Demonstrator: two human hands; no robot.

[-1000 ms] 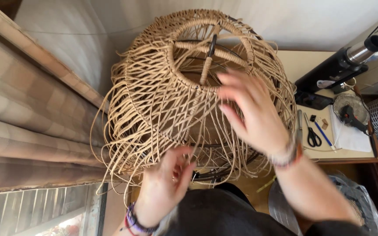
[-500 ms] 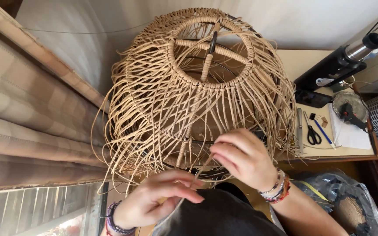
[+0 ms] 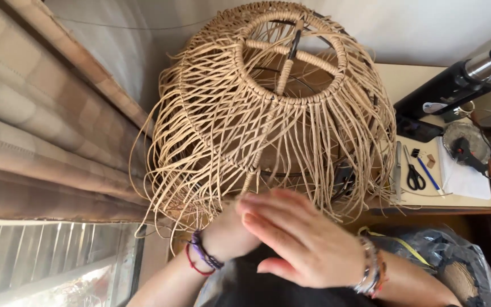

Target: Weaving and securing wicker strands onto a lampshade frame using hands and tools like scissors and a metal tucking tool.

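Note:
A large dome-shaped woven rattan shade (image 3: pixel 274 113) fills the middle of the view, with a wrapped ring and crossbars at its top and many loose strands hanging from its lower edge. My right hand (image 3: pixel 305 244) lies flat just below the hanging strands, fingers stretched out to the left and blurred. My left hand (image 3: pixel 225 233) sits under it at the strand ends, largely covered by the right hand. Whether it grips any strands is hidden. Both wrists wear bracelets.
A small table (image 3: pixel 456 199) at the right carries scissors (image 3: pixel 415 175), a blue pen (image 3: pixel 429 173), white paper and a black tool (image 3: pixel 464 150). A black and silver device (image 3: pixel 461 79) stands behind it. A dark plastic bag (image 3: pixel 450 256) lies at lower right. Curtains (image 3: pixel 41 131) hang at the left.
My right hand has come down from the upper side of the shade to its lower edge and now covers my left hand. My left hand has stayed near the strand ends.

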